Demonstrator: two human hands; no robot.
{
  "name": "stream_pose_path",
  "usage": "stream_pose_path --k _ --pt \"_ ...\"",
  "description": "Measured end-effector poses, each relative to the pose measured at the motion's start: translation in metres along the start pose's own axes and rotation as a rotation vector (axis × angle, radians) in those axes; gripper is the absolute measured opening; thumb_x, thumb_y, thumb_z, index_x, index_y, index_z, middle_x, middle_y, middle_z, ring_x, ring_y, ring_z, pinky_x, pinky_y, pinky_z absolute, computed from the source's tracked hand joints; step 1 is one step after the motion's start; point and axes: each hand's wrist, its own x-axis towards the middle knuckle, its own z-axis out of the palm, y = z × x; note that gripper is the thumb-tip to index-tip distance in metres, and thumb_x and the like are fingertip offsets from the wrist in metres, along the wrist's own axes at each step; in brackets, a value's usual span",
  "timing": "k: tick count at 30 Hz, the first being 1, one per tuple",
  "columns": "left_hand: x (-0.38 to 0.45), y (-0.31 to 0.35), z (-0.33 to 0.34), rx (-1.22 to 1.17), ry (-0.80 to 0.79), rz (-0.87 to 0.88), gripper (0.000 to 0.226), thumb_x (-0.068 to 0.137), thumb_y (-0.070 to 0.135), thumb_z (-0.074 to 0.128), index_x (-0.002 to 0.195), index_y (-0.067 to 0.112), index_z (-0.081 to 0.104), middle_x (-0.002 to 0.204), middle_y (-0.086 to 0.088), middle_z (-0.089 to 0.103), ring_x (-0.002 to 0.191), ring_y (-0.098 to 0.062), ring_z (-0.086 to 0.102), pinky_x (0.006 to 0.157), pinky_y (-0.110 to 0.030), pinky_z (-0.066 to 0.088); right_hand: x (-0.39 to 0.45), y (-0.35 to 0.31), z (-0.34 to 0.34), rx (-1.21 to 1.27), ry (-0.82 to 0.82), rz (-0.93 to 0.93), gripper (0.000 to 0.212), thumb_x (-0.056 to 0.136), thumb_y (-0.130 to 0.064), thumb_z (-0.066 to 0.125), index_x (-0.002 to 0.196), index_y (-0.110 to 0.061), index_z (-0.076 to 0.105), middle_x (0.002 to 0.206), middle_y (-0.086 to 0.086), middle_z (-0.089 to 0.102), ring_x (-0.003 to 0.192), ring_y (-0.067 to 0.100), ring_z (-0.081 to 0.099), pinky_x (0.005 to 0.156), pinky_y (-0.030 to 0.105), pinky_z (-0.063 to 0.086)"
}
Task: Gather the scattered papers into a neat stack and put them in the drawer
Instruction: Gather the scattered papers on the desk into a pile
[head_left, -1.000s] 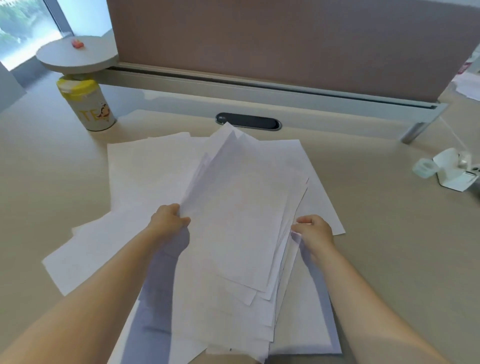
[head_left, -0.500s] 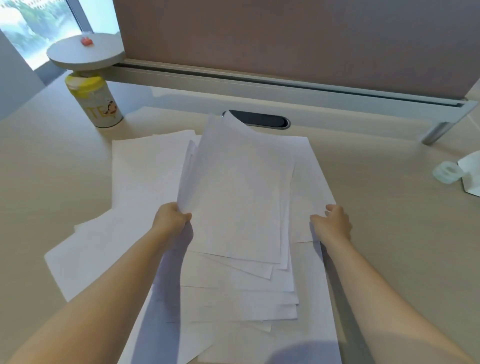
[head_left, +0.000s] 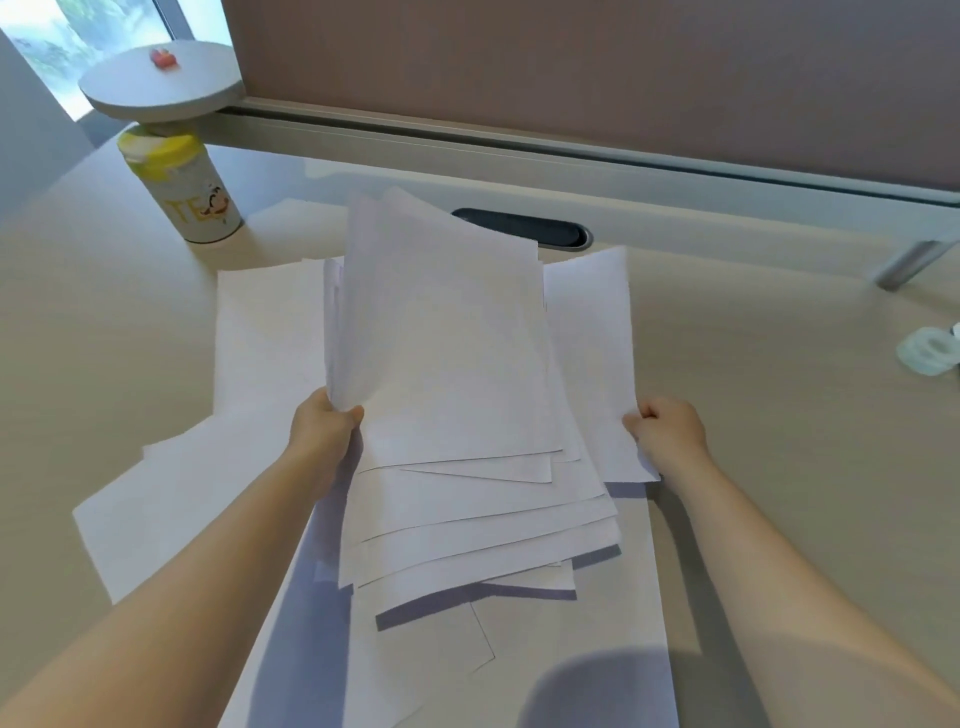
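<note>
A loose bundle of white papers (head_left: 447, 364) is tilted up off the beige desk (head_left: 779, 441), its sheets fanned unevenly at the near end. My left hand (head_left: 322, 431) pinches the bundle's left edge. My right hand (head_left: 667, 428) grips the near right edge of a single white sheet (head_left: 592, 353), lifted beside the bundle. More white sheets lie flat on the desk: one at the left (head_left: 265, 338), one at the lower left (head_left: 171, 509) and one underneath near me (head_left: 597, 649). No drawer is in view.
A yellow-lidded canister (head_left: 182, 192) stands at the back left under a round grey shelf (head_left: 161, 80). A dark cable slot (head_left: 524, 228) sits behind the papers, below the partition wall (head_left: 571, 67). A tape dispenser (head_left: 930, 353) is at the right edge.
My right hand moved right off the bundle and took hold of a single sheet, lifting its edge. The left hand raised the bundle more upright and its sheets drew closer together.
</note>
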Motion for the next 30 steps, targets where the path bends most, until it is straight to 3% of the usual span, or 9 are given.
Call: stream_pose_path --k 5,9,11,14,16,20,24,28,30 --pt "-0.004 0.003 -0.02 -0.033 0.056 0.02 0.035 0.09 0.003 0.046 0.125 -0.001 0.048 0.13 -0.02 0.055 0.106 -0.032 0.051 0.087 -0.032 0.035 -0.013 -0.013 0.011 0.153 -0.184 -0.093 0.04 0.082 0.006 0.05 0.051 -0.013 0.034 0.06 0.004 0.029 0.063 0.017 0.027 0.06 0.027 0.021" --pt "-0.01 0.001 -0.046 -0.055 0.108 0.017 0.036 0.09 0.003 0.044 0.127 -0.001 0.047 0.13 -0.019 0.055 0.106 -0.032 0.051 0.086 -0.031 0.035 -0.028 -0.024 0.038 0.198 -0.388 -0.087 0.01 0.081 0.004 0.054 0.073 -0.003 0.055 0.078 0.01 0.04 0.077 0.022 0.032 0.064 0.027 0.026" --pt "-0.013 -0.007 -0.064 -0.065 0.143 0.005 0.036 0.09 0.003 0.045 0.126 -0.001 0.048 0.129 -0.019 0.056 0.11 -0.033 0.052 0.086 -0.03 0.035 -0.039 -0.034 0.051 0.164 -0.473 -0.073 0.01 0.08 0.004 0.053 0.077 0.01 0.06 0.076 0.012 0.047 0.073 0.022 0.038 0.061 0.028 0.031" --pt "-0.017 -0.024 -0.09 -0.06 0.185 -0.021 0.034 0.09 0.003 0.045 0.123 -0.002 0.049 0.127 -0.02 0.057 0.114 -0.035 0.053 0.088 -0.033 0.037 -0.056 -0.05 0.069 0.114 -0.598 -0.027 0.016 0.082 0.006 0.049 0.078 0.006 0.065 0.072 0.011 0.061 0.061 0.02 0.053 0.055 0.02 0.047" --pt "-0.021 -0.035 -0.104 -0.043 0.208 -0.041 0.034 0.09 0.002 0.044 0.123 -0.002 0.049 0.124 -0.02 0.057 0.11 -0.034 0.053 0.086 -0.032 0.035 -0.069 -0.062 0.08 0.15 -0.674 0.021 0.017 0.079 0.011 0.046 0.075 0.01 0.062 0.064 0.011 0.055 0.049 0.017 0.05 0.042 0.014 0.044" --pt "-0.029 -0.059 -0.123 -0.031 0.246 -0.089 0.035 0.09 0.002 0.043 0.124 0.0 0.05 0.128 -0.021 0.057 0.119 -0.036 0.051 0.088 -0.032 0.035 -0.08 -0.078 0.103 0.176 -0.667 0.104 0.028 0.077 0.002 0.039 0.052 -0.009 0.036 0.046 0.001 0.033 0.041 0.014 0.025 0.045 0.023 0.022" --pt "-0.037 -0.075 -0.13 -0.007 0.259 -0.126 0.034 0.09 0.004 0.045 0.123 -0.001 0.05 0.126 -0.022 0.057 0.117 -0.036 0.052 0.083 -0.031 0.033 -0.089 -0.087 0.124 0.201 -0.706 0.092 0.024 0.088 -0.021 0.052 0.073 -0.002 0.054 0.068 0.0 0.05 0.06 0.012 0.048 0.064 0.025 0.046" --pt "-0.043 -0.078 -0.133 0.0 0.235 -0.103 0.035 0.09 0.005 0.044 0.124 0.0 0.049 0.126 -0.019 0.057 0.1 -0.029 0.05 0.081 -0.03 0.033 -0.099 -0.089 0.142 0.109 -0.721 0.027 0.021 0.083 0.001 0.054 0.103 0.007 0.059 0.081 0.01 0.06 0.064 0.019 0.056 0.053 0.023 0.048" --pt "-0.045 -0.077 -0.135 -0.017 0.227 -0.088 0.035 0.09 0.004 0.044 0.124 0.001 0.05 0.121 -0.017 0.059 0.097 -0.024 0.047 0.081 -0.03 0.033 -0.1 -0.088 0.147 0.134 -0.673 0.0 0.024 0.08 0.012 0.049 0.1 0.008 0.06 0.092 0.014 0.058 0.081 0.025 0.059 0.068 0.026 0.047"
